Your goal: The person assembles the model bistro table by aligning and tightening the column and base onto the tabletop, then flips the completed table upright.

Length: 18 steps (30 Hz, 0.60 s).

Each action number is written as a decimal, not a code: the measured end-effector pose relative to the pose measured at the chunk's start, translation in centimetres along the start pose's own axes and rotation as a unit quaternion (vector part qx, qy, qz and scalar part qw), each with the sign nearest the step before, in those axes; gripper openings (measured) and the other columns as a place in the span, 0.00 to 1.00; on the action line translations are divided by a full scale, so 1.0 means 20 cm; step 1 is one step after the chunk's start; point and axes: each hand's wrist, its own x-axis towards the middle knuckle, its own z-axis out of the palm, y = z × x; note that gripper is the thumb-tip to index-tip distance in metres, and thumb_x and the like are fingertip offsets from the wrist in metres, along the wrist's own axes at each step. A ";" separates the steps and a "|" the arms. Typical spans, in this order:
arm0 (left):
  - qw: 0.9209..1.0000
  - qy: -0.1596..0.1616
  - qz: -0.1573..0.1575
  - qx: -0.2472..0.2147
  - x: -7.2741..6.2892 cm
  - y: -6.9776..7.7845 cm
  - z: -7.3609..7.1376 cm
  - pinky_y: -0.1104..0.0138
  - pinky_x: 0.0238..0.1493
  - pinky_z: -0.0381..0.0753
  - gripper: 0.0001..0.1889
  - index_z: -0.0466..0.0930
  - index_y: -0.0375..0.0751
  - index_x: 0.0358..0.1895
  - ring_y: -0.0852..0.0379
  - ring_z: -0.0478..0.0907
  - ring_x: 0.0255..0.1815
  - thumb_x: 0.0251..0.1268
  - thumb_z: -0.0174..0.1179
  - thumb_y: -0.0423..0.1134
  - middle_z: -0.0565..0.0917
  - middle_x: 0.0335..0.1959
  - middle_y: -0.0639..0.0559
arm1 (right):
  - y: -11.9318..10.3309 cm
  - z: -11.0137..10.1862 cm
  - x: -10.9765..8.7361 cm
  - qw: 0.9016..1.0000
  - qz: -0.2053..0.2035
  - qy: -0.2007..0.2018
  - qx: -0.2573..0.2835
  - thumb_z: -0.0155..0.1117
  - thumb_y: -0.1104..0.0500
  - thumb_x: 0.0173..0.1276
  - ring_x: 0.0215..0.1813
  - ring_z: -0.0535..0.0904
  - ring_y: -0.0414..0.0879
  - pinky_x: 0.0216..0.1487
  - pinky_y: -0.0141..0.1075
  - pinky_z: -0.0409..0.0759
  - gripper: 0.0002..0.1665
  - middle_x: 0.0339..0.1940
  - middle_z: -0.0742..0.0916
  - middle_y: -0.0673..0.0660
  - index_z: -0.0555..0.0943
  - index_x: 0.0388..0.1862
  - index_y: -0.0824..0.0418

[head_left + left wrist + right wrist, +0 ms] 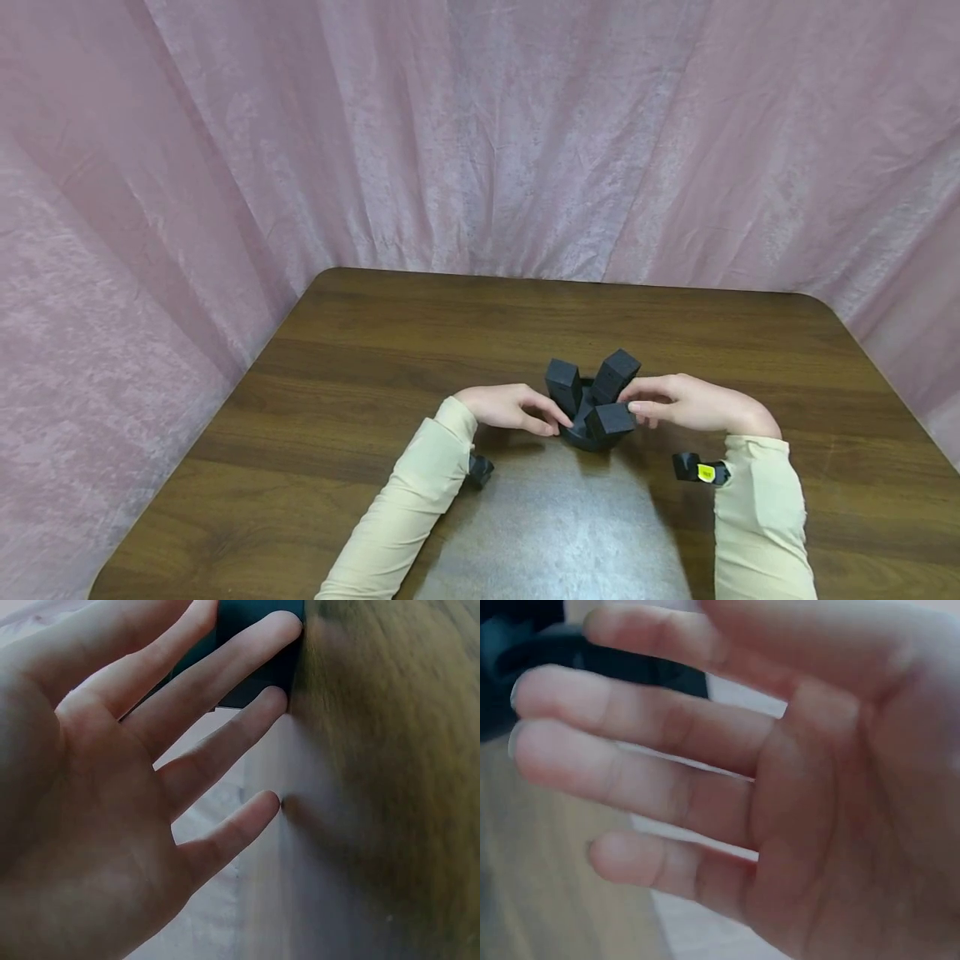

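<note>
A black object [592, 438] with a round base and three upright, outward-leaning blocks stands on the wooden table between the two hands. At the left side of its base is the left hand [517, 408], fingertips touching or very close to the rim. In the left wrist view its fingers are spread and fairly straight, in front of the dark base [259, 682]. From the right, the right hand [686, 404] reaches to the blocks, thumb beside the front right block [611, 419] and forefinger near the rear block [617, 373]. The right wrist view shows its fingers [630, 761] mostly straight; exact contact is blurred.
The brown wooden table [420, 317] has rounded far corners. Pink curtains [480, 142] hang behind it and at the left side. Small black wrist devices [480, 471] sit under both cream sleeves. A bright glare lies on the table's near middle.
</note>
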 end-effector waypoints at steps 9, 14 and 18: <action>1.000 0.007 0.013 0.021 0.01 -0.02 0.00 0.75 0.53 0.72 0.16 0.80 0.53 0.58 0.70 0.77 0.47 0.68 0.59 0.42 0.85 0.45 0.58 | 0.17 0.07 0.07 0.996 -0.023 -0.061 0.061 0.60 0.64 0.68 0.38 0.80 0.37 0.40 0.29 0.77 0.21 0.36 0.86 0.59 0.73 0.58 0.70; 0.998 0.041 -0.003 0.038 0.00 -0.03 -0.01 0.74 0.50 0.72 0.12 0.82 0.53 0.51 0.68 0.77 0.45 0.65 0.62 0.42 0.84 0.40 0.60 | 0.20 0.09 0.09 0.992 -0.030 -0.076 0.095 0.59 0.65 0.68 0.39 0.81 0.39 0.42 0.28 0.77 0.18 0.38 0.87 0.62 0.75 0.56 0.70; 0.996 0.070 -0.010 0.062 -0.01 -0.04 -0.02 0.71 0.50 0.71 0.11 0.81 0.53 0.47 0.63 0.76 0.46 0.61 0.66 0.42 0.82 0.41 0.58 | 0.21 0.10 0.10 0.992 -0.040 -0.080 0.089 0.60 0.63 0.69 0.40 0.80 0.38 0.43 0.28 0.76 0.17 0.38 0.86 0.61 0.78 0.56 0.64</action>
